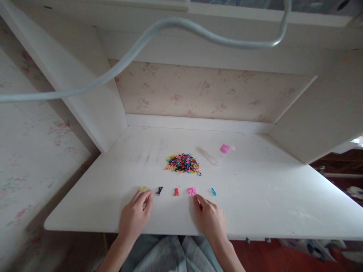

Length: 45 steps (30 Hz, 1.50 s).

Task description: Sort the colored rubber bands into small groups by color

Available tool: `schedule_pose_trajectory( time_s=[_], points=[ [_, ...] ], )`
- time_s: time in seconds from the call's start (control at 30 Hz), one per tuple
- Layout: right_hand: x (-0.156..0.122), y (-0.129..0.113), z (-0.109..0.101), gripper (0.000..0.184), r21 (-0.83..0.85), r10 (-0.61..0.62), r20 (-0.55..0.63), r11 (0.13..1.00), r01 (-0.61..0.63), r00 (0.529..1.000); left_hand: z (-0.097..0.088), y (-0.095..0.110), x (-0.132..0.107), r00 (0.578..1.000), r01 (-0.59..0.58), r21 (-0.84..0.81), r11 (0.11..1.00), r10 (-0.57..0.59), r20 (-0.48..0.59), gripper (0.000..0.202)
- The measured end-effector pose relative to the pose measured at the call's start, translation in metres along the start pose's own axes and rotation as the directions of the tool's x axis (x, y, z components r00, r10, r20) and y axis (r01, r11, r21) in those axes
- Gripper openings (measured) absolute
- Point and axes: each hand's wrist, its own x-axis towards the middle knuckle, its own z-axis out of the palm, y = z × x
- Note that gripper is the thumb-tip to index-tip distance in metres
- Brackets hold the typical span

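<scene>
My left hand rests on the desk with its fingers curled and thumb drawn in. Its fingertips are by a few yellow rubber bands; whatever they hold, if anything, is hidden. Thumb and fingers of my right hand come together at the near edge of a small pink rubber band pile; I cannot make out what is between them. Black rubber bands, red rubber bands and blue rubber bands lie in the same row. Behind them is a large heap of mixed-colour rubber bands.
Behind and right of the heap lie a clear plastic piece and a pink item with a loop. The white desk has side panels and a back wall. A pale cable crosses the upper view.
</scene>
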Motion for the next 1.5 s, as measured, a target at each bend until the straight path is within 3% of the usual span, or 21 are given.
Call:
schedule_pose_trajectory(
  time_s=[0.23, 0.7, 1.17, 1.33, 1.5],
  points=[
    [0.006, 0.007, -0.001, 0.037, 0.120, 0.023, -0.061, 0.993, -0.015, 0.998, 0.000, 0.002, -0.002, 1.000, -0.014, 0.074, 0.997, 0.013, 0.013, 0.020],
    [0.014, 0.007, 0.003, 0.035, 0.029, 0.024, -0.040, 0.999, -0.023, 0.999, 0.000, 0.004, -0.002, 0.999, -0.031, 0.114, 0.993, 0.035, -0.026, 0.019],
    [0.013, 0.010, 0.002, 0.038, 0.184, 0.038, -0.094, 0.983, -0.021, 0.995, -0.001, 0.006, -0.003, 0.998, -0.042, 0.137, 0.990, 0.047, -0.032, 0.019],
    [0.021, -0.007, -0.012, 0.036, 0.088, 0.010, -0.080, 0.996, -0.003, 0.997, -0.001, 0.006, -0.003, 0.999, -0.036, 0.136, 0.990, 0.037, -0.012, 0.019],
    [0.051, -0.043, -0.025, 0.034, -0.109, -0.045, 0.019, 0.993, 0.047, 0.999, -0.001, 0.006, -0.003, 0.999, -0.026, 0.127, 0.992, 0.028, -0.016, 0.021]
  ],
)
